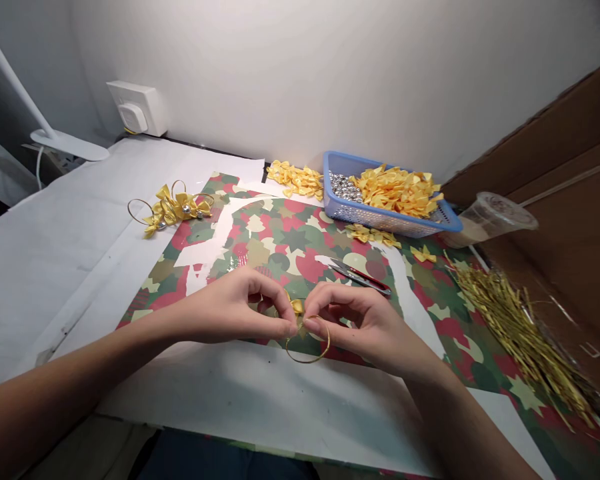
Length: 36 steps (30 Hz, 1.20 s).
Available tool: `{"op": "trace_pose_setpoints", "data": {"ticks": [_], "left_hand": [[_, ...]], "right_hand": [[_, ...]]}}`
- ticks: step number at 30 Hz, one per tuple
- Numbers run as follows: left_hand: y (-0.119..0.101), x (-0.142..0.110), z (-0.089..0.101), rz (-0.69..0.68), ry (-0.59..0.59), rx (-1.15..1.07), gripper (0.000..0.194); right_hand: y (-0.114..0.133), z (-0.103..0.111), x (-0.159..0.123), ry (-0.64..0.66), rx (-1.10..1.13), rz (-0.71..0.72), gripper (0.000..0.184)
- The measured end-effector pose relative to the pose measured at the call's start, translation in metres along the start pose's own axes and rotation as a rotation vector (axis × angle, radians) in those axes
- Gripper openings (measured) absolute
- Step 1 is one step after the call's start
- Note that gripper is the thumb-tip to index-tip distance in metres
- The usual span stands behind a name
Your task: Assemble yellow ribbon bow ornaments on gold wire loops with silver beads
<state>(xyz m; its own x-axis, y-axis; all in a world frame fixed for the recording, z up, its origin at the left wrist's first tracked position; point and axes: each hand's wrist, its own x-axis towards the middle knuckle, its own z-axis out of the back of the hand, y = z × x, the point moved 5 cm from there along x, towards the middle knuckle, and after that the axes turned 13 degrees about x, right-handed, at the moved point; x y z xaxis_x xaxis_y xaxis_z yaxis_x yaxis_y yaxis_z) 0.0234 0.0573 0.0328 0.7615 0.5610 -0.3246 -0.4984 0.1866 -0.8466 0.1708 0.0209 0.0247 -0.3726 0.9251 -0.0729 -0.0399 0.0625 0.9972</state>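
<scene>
A thin gold ring of twist tie or wire [307, 362] hangs between my hands, above the near edge of the patterned paper. My left hand [250, 307] pinches one side of it between thumb and forefinger. On the other side, my right hand [355, 320] pinches close by, the fingertips nearly meeting. A yellow ribbon bow [297, 307] shows just behind the fingertips, partly hidden by them. Beyond my right hand lies a pair of thread snips [363, 277] with a red edge. Several finished gold loops with bows and silver bells [177, 208] rest at the left.
A blue basket [395, 223] at the back holds yellow bows [397, 190] and silver bells [345, 187]. More bows [295, 179] lie beside it. Gold ties [520, 333] and a tilted plastic cup [490, 217] are at right, near a cardboard box [570, 220]. A lamp [70, 145] stands left.
</scene>
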Motion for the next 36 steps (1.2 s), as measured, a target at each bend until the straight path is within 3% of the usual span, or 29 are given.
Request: {"op": "trace_pose_setpoints", "data": {"ticks": [4, 8, 9, 13, 16, 21, 28, 36], "left_hand": [[-0.002, -0.001, 0.004, -0.021, -0.039, 0.094, 0.019], [-0.002, -0.001, 0.019, -0.137, -0.369, 0.357, 0.028], [0.000, 0.000, 0.019, -0.160, -0.406, 0.416, 0.027], [0.009, 0.006, 0.009, -0.189, -0.342, 0.535, 0.022], [0.011, 0.008, 0.003, -0.184, -0.275, 0.565, 0.016], [0.011, 0.008, 0.003, -0.134, -0.265, 0.472, 0.011], [0.017, 0.006, 0.013, 0.008, -0.461, -0.045, 0.015], [0.010, 0.002, 0.012, -0.012, -0.504, -0.142, 0.011]], "right_hand": [[0.002, 0.001, 0.001, -0.014, 0.021, 0.003, 0.017], [0.004, 0.009, 0.002, -0.122, 0.156, 0.002, 0.017], [0.003, 0.012, 0.002, -0.159, 0.187, -0.003, 0.018], [-0.004, 0.021, 0.002, -0.292, 0.264, -0.061, 0.020], [-0.010, 0.022, 0.004, -0.309, 0.322, -0.089, 0.022], [-0.013, 0.016, 0.008, -0.271, 0.311, -0.098, 0.025], [-0.003, 0.007, 0.004, -0.385, 0.119, 0.185, 0.018], [0.003, 0.001, -0.002, -0.473, -0.159, 0.329, 0.010]]}}
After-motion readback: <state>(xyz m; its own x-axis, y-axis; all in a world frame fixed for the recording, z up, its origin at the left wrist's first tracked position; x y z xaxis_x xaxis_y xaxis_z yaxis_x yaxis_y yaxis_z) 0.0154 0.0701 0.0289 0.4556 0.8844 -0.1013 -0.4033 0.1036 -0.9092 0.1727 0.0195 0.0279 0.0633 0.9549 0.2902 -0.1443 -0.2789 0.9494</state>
